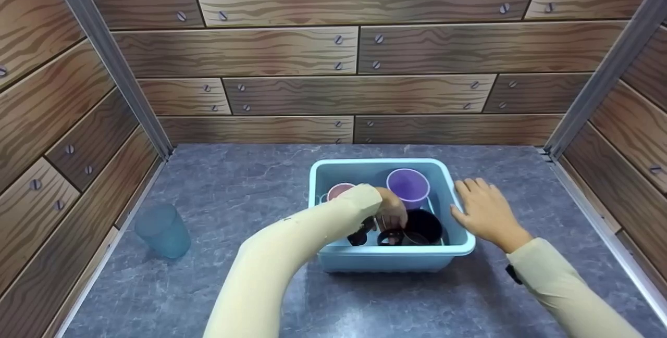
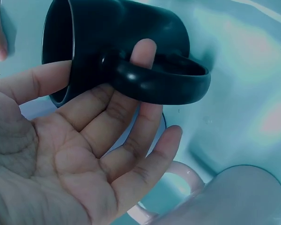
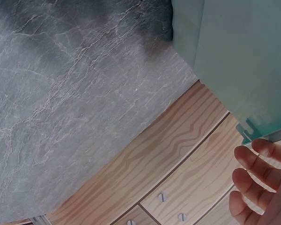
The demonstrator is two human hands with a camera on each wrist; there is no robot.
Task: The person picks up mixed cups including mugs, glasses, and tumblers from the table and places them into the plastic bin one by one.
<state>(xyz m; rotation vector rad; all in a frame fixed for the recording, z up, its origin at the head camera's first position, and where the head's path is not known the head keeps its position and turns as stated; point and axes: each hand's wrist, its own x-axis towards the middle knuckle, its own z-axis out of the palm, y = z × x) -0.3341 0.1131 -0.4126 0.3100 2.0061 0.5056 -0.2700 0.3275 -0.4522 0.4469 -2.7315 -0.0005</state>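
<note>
A light blue plastic bin (image 1: 385, 263) stands on the table with several cups inside. My left hand (image 1: 391, 212) reaches down into it and holds a black mug (image 1: 428, 226) by the handle. In the left wrist view, a fingertip pokes through the handle (image 2: 164, 86) and the thumb lies against the mug's rim. My right hand (image 1: 482, 210) rests at the bin's right rim, fingers loosely extended; the right wrist view shows its fingertips (image 3: 244, 157) by the edge. Behind the black mug is a purple cup (image 1: 408, 184).
A pink mug (image 1: 340, 190) sits at the bin's left, partly hidden by my left sleeve. A dark object (image 1: 357, 237) lies below my left wrist. On the table's left side stands a translucent blue cup (image 1: 164, 231). Wood-patterned walls (image 1: 292, 51) enclose the grey table (image 1: 245, 182).
</note>
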